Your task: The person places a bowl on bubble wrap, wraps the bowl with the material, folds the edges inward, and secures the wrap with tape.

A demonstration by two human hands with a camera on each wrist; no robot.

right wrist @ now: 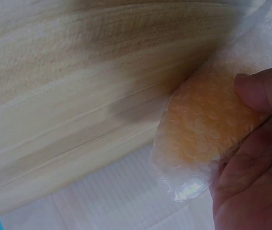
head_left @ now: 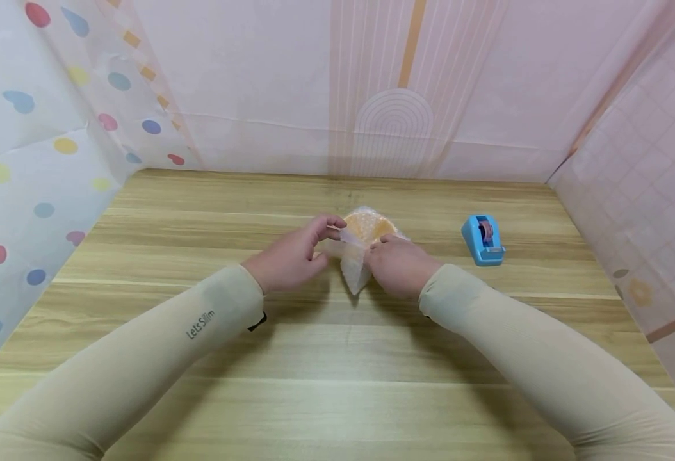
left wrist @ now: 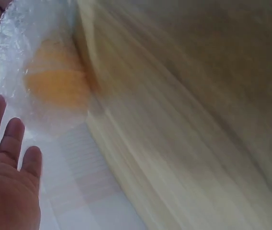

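Pale sleeves (head_left: 159, 352) are seen nearest the camera, reaching in from both lower corners, with dark lettering (head_left: 200, 324) printed on the left one and a black band (head_left: 258, 321) showing at its cuff. Near the middle of the wooden table (head_left: 337, 397), toward its far half, a piece of bubble wrap (head_left: 355, 275) is placed between the two hands, and through it an orange thing (right wrist: 193, 124) can be seen; what it is cannot be told. One side of the wrap is gripped by the right hand (head_left: 401, 266), with the thumb (right wrist: 258, 91) pressed against its face. The left hand (head_left: 288, 259) is held wide at the other side, thumb and fingers apart, just beside a clear flap (head_left: 349, 237); whether the flap is touched cannot be told. A blue tape dispenser (head_left: 485, 253), in which a roll of tape (head_left: 486, 231) is seated, is set well apart to the right of the wrap. Behind the table, a pale wall cloth (head_left: 245, 77) is hung, patterned with stripes and arches.
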